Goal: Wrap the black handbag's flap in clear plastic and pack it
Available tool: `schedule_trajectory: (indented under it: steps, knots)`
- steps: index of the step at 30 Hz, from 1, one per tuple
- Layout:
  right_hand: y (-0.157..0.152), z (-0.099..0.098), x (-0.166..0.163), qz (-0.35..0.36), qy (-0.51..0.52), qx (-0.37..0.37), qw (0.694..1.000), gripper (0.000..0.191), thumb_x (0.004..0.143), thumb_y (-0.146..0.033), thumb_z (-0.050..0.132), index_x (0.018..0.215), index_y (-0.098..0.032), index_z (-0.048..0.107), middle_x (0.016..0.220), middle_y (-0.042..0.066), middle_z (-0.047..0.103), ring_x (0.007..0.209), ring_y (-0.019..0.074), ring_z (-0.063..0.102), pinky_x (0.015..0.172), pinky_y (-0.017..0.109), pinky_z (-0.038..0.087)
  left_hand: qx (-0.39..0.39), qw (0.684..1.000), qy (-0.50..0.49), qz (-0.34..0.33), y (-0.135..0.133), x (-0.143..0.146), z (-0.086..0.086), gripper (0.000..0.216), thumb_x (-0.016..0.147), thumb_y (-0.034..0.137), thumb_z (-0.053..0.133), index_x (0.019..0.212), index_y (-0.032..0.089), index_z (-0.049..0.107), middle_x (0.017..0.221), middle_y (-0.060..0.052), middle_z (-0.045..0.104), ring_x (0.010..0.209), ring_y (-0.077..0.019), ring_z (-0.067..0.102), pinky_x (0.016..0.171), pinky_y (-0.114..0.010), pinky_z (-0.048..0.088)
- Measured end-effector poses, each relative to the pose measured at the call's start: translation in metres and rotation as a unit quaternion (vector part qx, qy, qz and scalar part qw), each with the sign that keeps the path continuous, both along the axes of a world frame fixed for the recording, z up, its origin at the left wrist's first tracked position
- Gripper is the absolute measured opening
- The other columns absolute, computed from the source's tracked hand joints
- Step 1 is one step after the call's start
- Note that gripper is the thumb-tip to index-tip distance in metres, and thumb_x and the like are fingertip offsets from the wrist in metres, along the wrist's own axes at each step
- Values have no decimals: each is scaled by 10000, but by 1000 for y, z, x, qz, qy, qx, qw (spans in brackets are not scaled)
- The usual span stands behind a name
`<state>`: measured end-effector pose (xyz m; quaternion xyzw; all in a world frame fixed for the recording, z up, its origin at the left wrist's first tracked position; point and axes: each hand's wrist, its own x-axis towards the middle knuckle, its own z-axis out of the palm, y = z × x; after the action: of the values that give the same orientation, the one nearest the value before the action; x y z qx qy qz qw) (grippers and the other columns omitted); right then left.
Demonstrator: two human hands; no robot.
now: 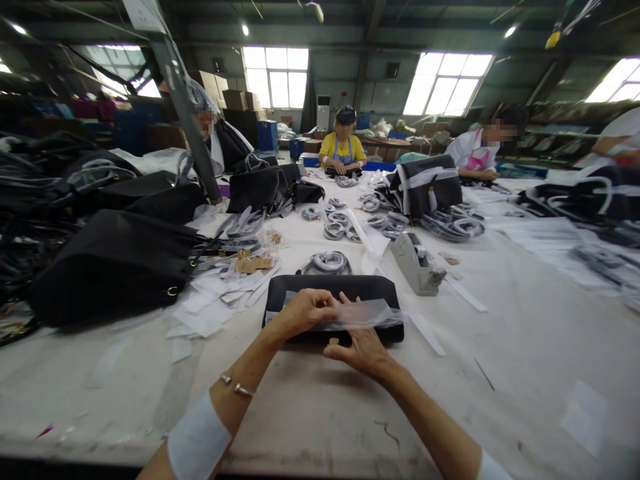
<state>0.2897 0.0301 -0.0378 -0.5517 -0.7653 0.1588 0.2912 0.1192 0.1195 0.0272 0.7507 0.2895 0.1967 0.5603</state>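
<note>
Apparently pinching the translucent film (374, 313) with the left hand (311, 310), with thumb and fingertips drawn together over the left half of the black bag (345, 285). Holding the right hand (369, 352) spread and ungripping, with fingers apparently beneath the film, on the bag's face, and with thumb stretched toward a small tan piece (334, 341) at the near edge. Cannot tell the firmness of either contact.

Shows at far left, on the pale table (520, 333), a larger dark bag (115, 267), then scattered paper slips (203, 310) and tan tags (253, 264). Could drag a stray slip onto the work with a careless sweep of the left hand.

In the middle, has the black bag lying flat below both hands, with coiled straps (330, 268) just behind. Could crease or skew the film here through an uneven left pull; could trap the right fingers underneath by laying the film down too soon; could let the bag slide through too light a right press.

To the right, shows a grey tape dispenser (423, 277) near the bag's far corner and a paper strip (425, 332) beside the bag's end. Could knock the dispenser with a wide swing of the right hand. Farther right, shows a thin dark sliver (484, 373), well apart; seems to pose little danger.
</note>
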Motion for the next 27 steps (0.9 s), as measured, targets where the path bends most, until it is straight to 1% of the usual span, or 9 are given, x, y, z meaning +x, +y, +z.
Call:
schedule_trajectory:
  steps: [3,6,9,13,15,17,21,24,27]
  knots:
    - [-2,4,5,-16,131,-32,991,669,836,-603,574,1394,-243,492,1483,76,444,1436,337,251,1178,575,148,83,994,29,69,-2,6,-11,95,774,248,622,777,163,665,736,8,612,688,-135,537,626,-227,414]
    - [-2,7,4,-42,237,-21,970,411,920,-520,485,1201,-276,658,1330,44,608,1343,293,438,1199,550,59,151,986,4,65,-6,5,-21,96,793,223,623,715,170,644,818,-6,617,766,-141,578,708,-237,450]
    - [2,6,1,-81,285,-11,955,300,920,-461,507,1010,-283,731,1128,22,721,1186,260,595,1208,530,56,192,979,-7,69,-11,4,-24,160,831,241,618,689,170,640,856,-23,618,791,-145,599,756,-252,471]
    - [6,2,0,-122,315,-3,941,296,888,-480,544,959,-276,747,1095,23,734,1139,253,630,1213,521,120,241,965,41,100,-6,-5,-14,161,887,252,558,803,183,677,1033,-57,635,916,-163,615,862,-274,466]
    - [6,0,1,-126,328,-3,936,310,882,-493,550,971,-273,749,1112,27,728,1134,247,634,1214,509,146,286,939,131,142,2,-15,-5,182,912,251,509,924,202,684,1093,-57,633,964,-177,603,882,-290,448]
    - [5,1,2,-127,335,-2,934,316,878,-497,556,977,-268,751,1125,31,723,1138,244,632,1215,498,157,314,910,220,157,12,-26,2,174,881,257,547,983,217,683,1024,-48,658,963,-204,593,832,-300,445]
    - [4,5,3,-122,336,3,934,319,879,-494,556,980,-263,752,1115,35,726,1133,247,635,1213,499,168,312,902,275,114,25,-36,5,82,753,266,674,815,218,697,737,-12,654,784,-206,588,675,-277,415]
    - [3,8,2,-116,337,10,934,323,875,-501,559,962,-259,755,1089,37,736,1107,253,650,1208,509,180,311,904,276,96,27,-37,5,67,745,261,664,709,206,677,741,-11,652,751,-184,573,656,-264,388]
    - [2,8,2,-127,343,6,931,319,868,-510,570,958,-266,755,1094,30,734,1129,259,637,1203,518,191,304,909,274,82,25,-39,7,91,759,242,628,694,197,673,728,-15,647,767,-181,567,656,-258,373]
